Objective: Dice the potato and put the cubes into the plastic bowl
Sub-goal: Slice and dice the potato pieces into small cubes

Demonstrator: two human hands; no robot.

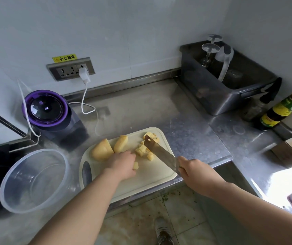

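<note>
Head view first: where is the potato sitting?
– Two big potato chunks [102,149] and the potato cubes [143,150] are lying on the cutting board [152,177]. The plastic bowl [14,174] is standing just left of it on the surface [185,124].
And the hands?
– The left hand [124,165] fingers are curling round a loose cube [136,165]. The right hand [193,171] is gripping the knife [161,152] over the cubes. A purple appliance [45,108] and its white cable [83,101] are crowding behind the board.
</note>
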